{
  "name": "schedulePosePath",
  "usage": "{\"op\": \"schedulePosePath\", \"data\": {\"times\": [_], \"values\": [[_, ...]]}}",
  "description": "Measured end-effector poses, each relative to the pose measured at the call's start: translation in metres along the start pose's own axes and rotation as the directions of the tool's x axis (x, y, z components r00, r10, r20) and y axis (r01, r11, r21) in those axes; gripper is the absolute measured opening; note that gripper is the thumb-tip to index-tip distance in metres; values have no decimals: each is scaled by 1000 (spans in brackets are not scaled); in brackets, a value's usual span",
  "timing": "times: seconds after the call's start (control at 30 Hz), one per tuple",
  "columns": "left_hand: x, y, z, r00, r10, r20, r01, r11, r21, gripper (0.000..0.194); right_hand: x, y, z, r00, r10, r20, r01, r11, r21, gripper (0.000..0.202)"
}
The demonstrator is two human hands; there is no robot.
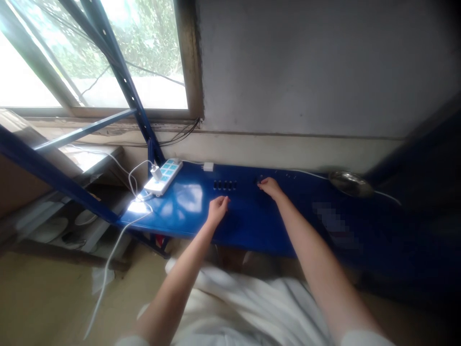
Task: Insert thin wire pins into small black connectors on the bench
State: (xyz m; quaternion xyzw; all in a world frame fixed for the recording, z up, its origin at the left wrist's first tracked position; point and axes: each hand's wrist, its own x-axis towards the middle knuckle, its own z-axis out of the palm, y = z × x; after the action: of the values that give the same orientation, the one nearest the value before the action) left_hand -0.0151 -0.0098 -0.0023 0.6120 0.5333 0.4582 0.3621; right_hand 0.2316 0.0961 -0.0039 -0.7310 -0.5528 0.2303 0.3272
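My left hand [217, 209] hovers over the blue shelf [245, 230] with fingers closed together; whatever they may hold is too small to make out. Just beyond it stands a short row of several small dark pieces with light ends [225, 185]. To the right, my right hand [270, 187] reaches farther in, thumb and fingers pinched at the shelf's surface. Beside its fingertips lie small dark bits [256, 181], too blurred to name. Anything inside that pinch is hidden.
A white power strip [163, 178] with a plugged-in charger [156, 172] sits at the left end, its cable [108, 269] hanging off the edge. A white adapter [208, 166] and a shiny metal dish [351, 183] are along the back. A blue upright [124, 72] rises at left.
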Motion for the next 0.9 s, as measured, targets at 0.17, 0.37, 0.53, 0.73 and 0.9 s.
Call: {"op": "schedulePosePath", "data": {"times": [0.17,0.37,0.53,0.73,0.9], "values": [[0,-1,0,1000,-2,-4,2,1000,-3,41,-35,-22,19,987,-134,-88,140,987,74,14],[-1,1,-1,1000,8,-13,-8,1000,12,41,-55,-48,54,956,-292,15,285,941,181,29],[-2,4,-1,1000,14,-13,-13,1000,22,40,-53,-53,69,961,-275,26,273,960,67,29],[-3,6,-2,1000,14,-18,-13,1000,28,40,-50,-54,78,963,-269,-15,269,962,-37,23],[-2,6,-2,1000,13,-14,-12,999,36,39,-49,-53,81,960,-277,-47,274,959,-67,19]]}}
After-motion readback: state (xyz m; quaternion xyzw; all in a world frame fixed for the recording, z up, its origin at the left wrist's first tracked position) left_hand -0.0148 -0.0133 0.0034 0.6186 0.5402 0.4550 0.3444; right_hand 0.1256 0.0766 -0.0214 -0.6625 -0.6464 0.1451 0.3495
